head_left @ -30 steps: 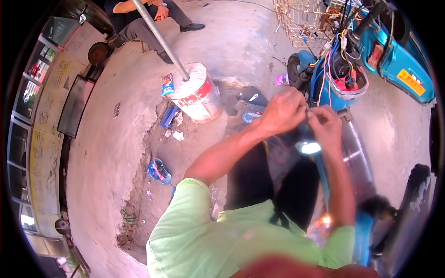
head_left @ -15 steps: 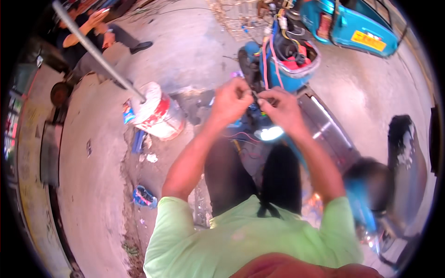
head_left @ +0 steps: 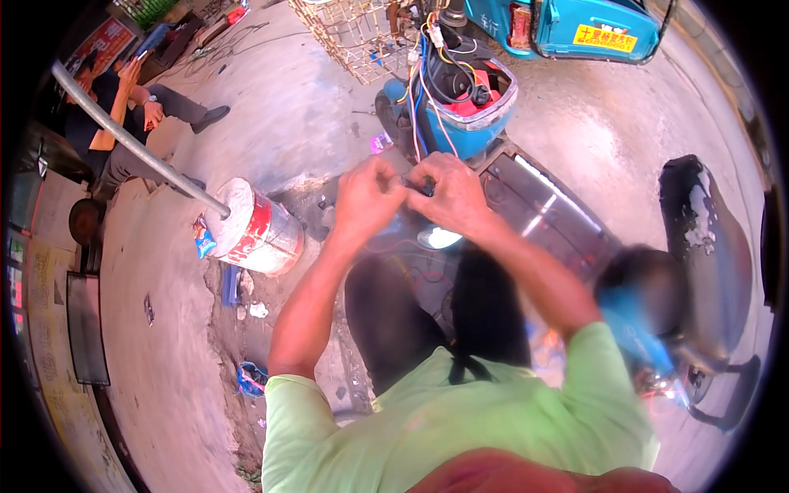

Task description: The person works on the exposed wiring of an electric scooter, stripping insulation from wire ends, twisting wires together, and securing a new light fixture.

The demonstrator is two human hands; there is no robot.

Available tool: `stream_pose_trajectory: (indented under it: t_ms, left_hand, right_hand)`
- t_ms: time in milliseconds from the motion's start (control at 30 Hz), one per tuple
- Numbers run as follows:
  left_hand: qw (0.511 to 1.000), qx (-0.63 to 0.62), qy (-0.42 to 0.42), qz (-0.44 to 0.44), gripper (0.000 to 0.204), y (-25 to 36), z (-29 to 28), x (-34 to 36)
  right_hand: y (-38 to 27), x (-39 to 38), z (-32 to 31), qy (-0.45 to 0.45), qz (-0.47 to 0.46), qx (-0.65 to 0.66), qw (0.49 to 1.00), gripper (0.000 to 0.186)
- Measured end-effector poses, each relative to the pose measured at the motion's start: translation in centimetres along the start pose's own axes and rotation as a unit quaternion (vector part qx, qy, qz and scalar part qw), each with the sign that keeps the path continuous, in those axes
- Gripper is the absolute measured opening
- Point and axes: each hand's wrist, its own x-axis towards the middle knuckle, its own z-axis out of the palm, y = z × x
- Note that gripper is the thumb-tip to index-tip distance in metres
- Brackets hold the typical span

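Note:
In front of my knees, my left hand point(head_left: 368, 197) and my right hand point(head_left: 448, 193) meet at the fingertips. Each is closed in a pinch, the thumbs toward each other. Whatever small thing lies between the fingers is hidden by them. Just beyond my right hand, pink and blue wires point(head_left: 422, 103) hang from a teal scooter body point(head_left: 481, 135), running down behind the fingers. Black and red parts and coiled cable fill the top of that body. Below the hands, between my legs, a bright white shiny part point(head_left: 440, 238) and thin loose wires show faintly.
A dark footboard panel point(head_left: 534, 222) extends to the right toward a worn black seat point(head_left: 686, 197). At left stands a red-and-white bucket point(head_left: 267, 234) with a metal pole point(head_left: 140, 144) in it. Beyond sit a wire basket point(head_left: 349, 33), a teal vehicle part point(head_left: 567, 29) and a seated person point(head_left: 123, 111).
The whole view has shifted, with the bucket and scooter body now farther left. My hands stay near the wires, pinched, and my right hand has turned and come closer against the left.

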Motion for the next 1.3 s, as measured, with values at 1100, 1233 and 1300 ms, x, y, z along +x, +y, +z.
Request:
stream_pose_trajectory:
  t_ms: [1100, 1233, 1300]
  left_hand:
    - [0.923, -0.359, -0.037, -0.135, 0.013, -1.0, 1.2, -0.4]
    - [0.920, -0.346, -0.020, -0.180, 0.015, -0.3, 1.3, 0.2]
    - [0.901, -0.381, -0.005, -0.208, 0.017, -0.1, 1.7, 0.7]
  right_hand:
    - [0.6, -1.0, -0.6, 0.064, -0.013, 0.103, 0.993, 0.023]
    - [0.8, -1.0, -0.3, 0.089, -0.047, 0.111, 0.989, 0.024]
    - [1.0, -1.0, 0.0, 0.132, -0.067, 0.101, 0.984, 0.025]
